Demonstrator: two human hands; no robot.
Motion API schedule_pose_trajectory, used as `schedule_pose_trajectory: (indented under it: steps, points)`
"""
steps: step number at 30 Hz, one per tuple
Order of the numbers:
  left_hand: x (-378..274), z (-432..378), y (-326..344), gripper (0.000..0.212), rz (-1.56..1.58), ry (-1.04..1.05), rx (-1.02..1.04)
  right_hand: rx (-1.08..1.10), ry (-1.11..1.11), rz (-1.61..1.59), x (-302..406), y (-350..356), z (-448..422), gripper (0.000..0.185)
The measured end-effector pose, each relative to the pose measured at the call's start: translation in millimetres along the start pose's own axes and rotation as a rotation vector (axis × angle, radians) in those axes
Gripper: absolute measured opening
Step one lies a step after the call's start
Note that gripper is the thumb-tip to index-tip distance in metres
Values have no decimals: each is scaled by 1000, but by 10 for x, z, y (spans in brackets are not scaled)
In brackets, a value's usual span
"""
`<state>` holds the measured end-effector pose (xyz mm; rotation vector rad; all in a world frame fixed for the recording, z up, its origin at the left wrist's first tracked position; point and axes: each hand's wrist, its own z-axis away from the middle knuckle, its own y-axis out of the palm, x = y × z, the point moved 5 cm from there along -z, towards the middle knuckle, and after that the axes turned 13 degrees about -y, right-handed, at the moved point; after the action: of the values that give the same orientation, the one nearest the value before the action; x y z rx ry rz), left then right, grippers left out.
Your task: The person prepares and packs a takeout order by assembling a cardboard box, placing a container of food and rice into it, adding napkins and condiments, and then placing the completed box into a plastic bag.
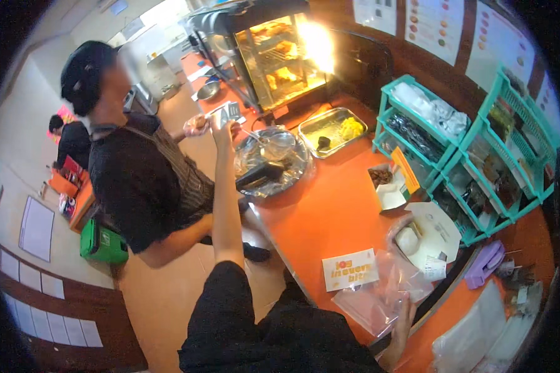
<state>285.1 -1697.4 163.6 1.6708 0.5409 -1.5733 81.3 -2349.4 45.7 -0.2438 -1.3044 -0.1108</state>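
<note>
My left hand (224,130) is stretched far forward, its fingers around a small grey-and-white packet (227,113). Beside it a co-worker's hand holds a clear plastic wrap with something brown inside (197,125). My right hand (402,321) rests at the near edge of the orange counter (308,224), by a clear plastic bag (373,307); whether the fingers grip the bag cannot be told. A printed card (350,269) lies at the bag's far edge. Beyond the bag are a white paper container (429,233) with a wrapped white item (407,240) and an open food box (392,184).
A co-worker in a cap and apron (144,172) stands at the left. A plastic-covered round tray (280,163) holds a black-handled utensil, near a metal tray with yellow food (338,133) and a lit food warmer (284,60). Teal racks (452,154) and a purple stapler (485,265) are right.
</note>
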Motion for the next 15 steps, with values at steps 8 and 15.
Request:
schedule_pose_trajectory:
  steps: [8,15]
  points:
    - [-79,-706,-682,45,-46,-199,-2,110,-340,-408,333,245,33,34]
    - [136,-757,-809,33,-231,-230,150,244,-138,-579,470,388,65,23]
